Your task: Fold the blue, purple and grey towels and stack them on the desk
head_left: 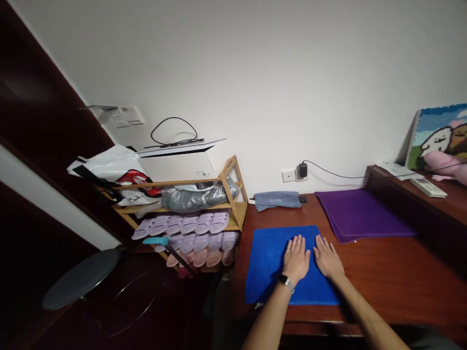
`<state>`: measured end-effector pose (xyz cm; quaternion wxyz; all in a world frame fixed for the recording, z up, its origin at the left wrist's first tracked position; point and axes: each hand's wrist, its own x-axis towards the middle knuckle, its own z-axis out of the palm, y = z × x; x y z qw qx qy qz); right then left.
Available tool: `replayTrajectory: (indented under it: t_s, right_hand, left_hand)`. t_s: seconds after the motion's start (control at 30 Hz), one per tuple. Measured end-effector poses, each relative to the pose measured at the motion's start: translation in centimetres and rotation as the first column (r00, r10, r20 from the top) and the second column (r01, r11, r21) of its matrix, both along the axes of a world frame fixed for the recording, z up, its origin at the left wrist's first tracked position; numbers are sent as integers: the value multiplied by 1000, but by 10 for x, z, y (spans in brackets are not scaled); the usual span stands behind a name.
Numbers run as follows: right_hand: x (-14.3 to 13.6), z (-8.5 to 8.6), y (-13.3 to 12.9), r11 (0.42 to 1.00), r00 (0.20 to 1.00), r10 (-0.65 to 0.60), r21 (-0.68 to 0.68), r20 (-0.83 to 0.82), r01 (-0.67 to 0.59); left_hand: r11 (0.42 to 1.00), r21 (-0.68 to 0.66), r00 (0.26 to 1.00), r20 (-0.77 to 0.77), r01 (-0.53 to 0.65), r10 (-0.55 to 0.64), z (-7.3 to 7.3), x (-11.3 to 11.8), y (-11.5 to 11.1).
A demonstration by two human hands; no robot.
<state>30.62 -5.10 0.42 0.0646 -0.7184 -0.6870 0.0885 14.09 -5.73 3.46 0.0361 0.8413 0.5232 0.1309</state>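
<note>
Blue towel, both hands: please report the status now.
Left hand and right hand flat, open, side by side on blue towel. Towel spread on desk. Purple towel apart, behind.

A single view is given, taken from a head-worn camera looking forward and down along the forearms. The wooden desk (383, 262) is seen close below, the white wall (255, 73) faces it ahead, and a shoe rack (204, 214) falls at left.

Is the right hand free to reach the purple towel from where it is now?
Probably yes: the right hand lies flat on the blue towel, and only bare table separates it from the purple towel.
</note>
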Motion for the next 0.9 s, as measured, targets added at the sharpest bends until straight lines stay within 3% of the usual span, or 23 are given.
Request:
replayTrajectory:
  t_s: [0.07, 0.13, 0.2, 0.37, 0.47, 0.7, 0.9]
  right_hand:
    - [0, 1, 0, 1000, 1000, 4, -8, 11, -4]
    - [-1, 1, 0, 1000, 1000, 3, -8, 26, -3]
    - [-2, 1, 0, 1000, 999, -1, -6, 43, 1]
    - [-3, -6, -1, 999, 999, -27, 21, 34, 26]
    - [-4, -9, 1, 999, 998, -41, 28, 39, 40]
    - [-3, 9, 49, 1000, 1000, -13, 5, 7, 13]
    - [1, -2, 67, 1000, 1000, -20, 19, -1, 20]
  left_hand:
    - [999, -54, 1000, -8, 9, -9, -4, 18, 9]
    - [997, -69, 1000, -20, -22, 21, -10, 14, 17]
    - [995, -53, 996, -27, -82, 80, -14, -9, 24]
    - [951, 8, 947, -86, -310, 309, -17, -104, 41]
    - [937, 93, 933, -103, -337, 345, -22, -133, 46]
    - [928, 127, 929, -80, -351, 362, -34, -125, 48]
    - [934, 106, 933, -81, -341, 350, -30, -134, 47]
